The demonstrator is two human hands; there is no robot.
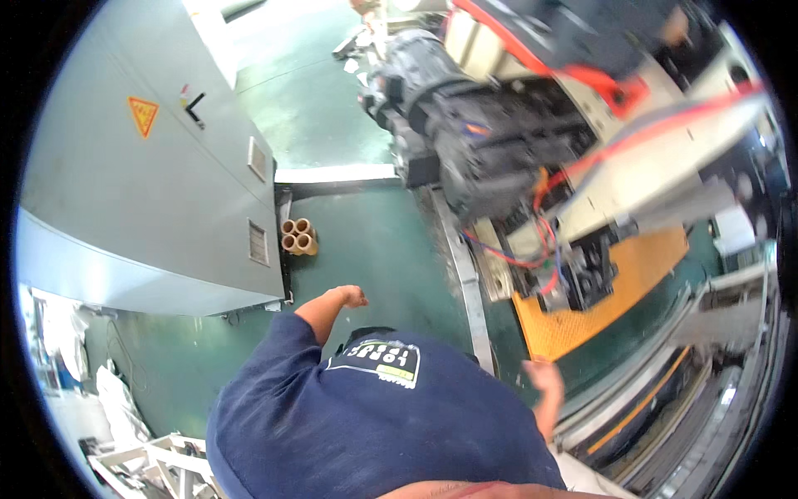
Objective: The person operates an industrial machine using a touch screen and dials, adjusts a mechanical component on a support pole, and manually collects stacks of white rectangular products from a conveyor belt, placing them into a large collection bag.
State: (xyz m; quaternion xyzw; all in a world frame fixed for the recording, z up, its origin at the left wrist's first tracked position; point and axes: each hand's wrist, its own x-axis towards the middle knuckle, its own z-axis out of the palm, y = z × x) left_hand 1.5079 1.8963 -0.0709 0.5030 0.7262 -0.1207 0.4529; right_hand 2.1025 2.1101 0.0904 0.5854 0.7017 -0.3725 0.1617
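My left hand (352, 295) is in front of my torso over the green floor, its fingers curled in, with nothing visible in it. Nearest to it are several brown cardboard tubes (299, 237), grouped upright beside the grey cabinet. On the other side, my right hand (544, 376) hangs by my hip near the orange platform (573, 320). Motion smears its fingers, and no object shows in it. Neither hand appears to touch anything.
A tall grey cabinet (166, 166) with a dark handle stands at the left. A large machine with black motors (490, 141) and red cables fills the upper right. A metal rail (475, 308) crosses the floor. White frames (166, 457) stand at lower left, long machine rails (648, 407) at lower right.
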